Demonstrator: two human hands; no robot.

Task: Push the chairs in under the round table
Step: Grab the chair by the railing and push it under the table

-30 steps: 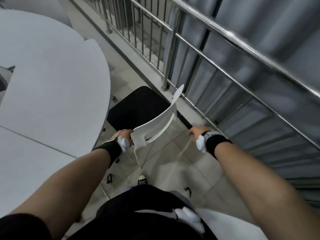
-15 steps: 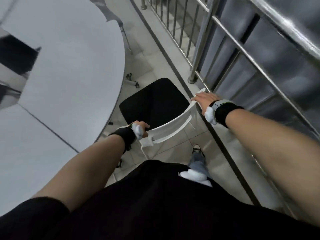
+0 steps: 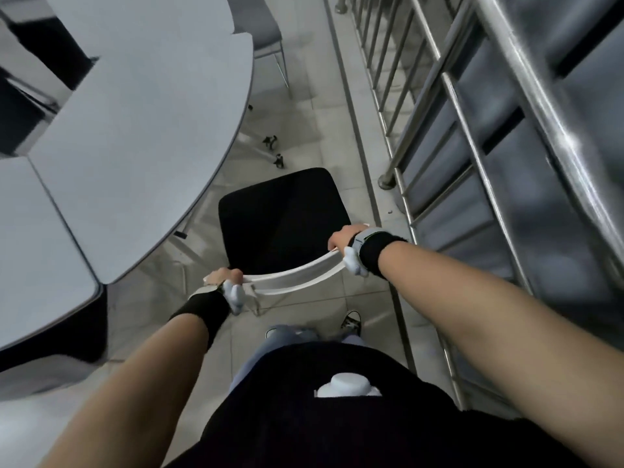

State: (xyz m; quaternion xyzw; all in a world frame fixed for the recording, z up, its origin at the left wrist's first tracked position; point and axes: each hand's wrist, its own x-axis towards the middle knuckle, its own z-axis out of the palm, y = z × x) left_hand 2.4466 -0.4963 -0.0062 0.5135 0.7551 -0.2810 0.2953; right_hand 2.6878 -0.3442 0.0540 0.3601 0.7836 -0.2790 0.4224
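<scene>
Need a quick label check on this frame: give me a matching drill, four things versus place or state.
Things:
1. left hand
2. right hand
3. chair seat
4. railing

States:
A. black, wholly outside the table edge
B. metal, along the right side
C. grips the backrest end nearer the table
D. grips the backrest end nearer the railing

Pairs: 1-C, 2-D, 3-A, 4-B
</scene>
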